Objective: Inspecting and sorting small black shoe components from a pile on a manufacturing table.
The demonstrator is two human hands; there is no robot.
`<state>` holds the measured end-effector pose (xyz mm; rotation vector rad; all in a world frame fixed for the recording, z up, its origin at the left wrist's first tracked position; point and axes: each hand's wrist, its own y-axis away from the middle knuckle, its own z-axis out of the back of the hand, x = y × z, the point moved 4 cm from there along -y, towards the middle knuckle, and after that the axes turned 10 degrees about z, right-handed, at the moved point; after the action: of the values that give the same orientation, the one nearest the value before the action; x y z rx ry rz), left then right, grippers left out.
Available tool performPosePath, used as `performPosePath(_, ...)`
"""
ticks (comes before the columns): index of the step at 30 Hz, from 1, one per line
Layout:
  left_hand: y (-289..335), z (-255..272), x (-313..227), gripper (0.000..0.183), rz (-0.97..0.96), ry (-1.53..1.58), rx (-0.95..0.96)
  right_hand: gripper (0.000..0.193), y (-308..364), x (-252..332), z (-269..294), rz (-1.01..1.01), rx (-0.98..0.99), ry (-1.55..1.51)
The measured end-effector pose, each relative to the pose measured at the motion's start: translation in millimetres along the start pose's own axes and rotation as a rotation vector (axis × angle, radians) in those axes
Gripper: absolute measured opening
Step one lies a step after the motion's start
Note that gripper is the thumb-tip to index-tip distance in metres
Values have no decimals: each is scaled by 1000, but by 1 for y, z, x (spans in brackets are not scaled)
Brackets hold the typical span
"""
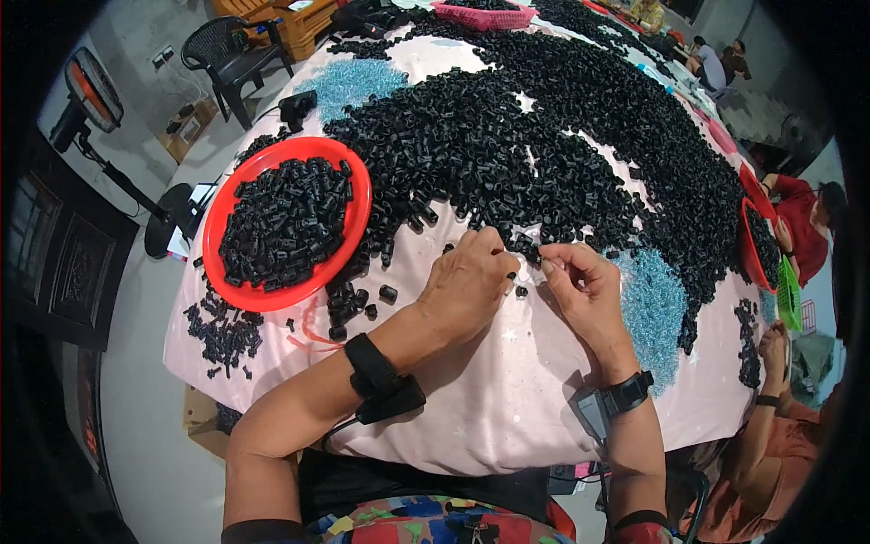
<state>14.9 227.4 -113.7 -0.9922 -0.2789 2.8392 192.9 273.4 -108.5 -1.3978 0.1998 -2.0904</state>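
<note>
Beside the black parts (471, 136) heaped on the pink cloth (507, 408), left hand (462, 286) and right hand (587, 295) curl with fingertips drawn together. What each pinches, if anything, I cannot tell.

- Bare hands: two, left hand (464, 283) and right hand (582, 288), near the centre.
- Black parts (544, 172): too many to count.
- Red basins: at least two, one at half past nine (263, 300), one at three (750, 252).
- Large blue heaps: two, at eleven (358, 83) and toward four (654, 317).
- Pink basket (485, 20): one, twelve.
- Green basket (788, 304): one, three.
- Black chair (227, 45): one, half past ten.
- Fan (93, 89): one, ten.
</note>
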Motion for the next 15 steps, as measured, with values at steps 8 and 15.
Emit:
performPosePath(8, 14, 21, 18, 18, 158, 398, -10, 11, 2, 5, -4, 80, 26, -72)
performPosePath(15, 28, 11, 22, 27, 617, 1254, 277, 12, 5, 19, -12, 106, 30, -129)
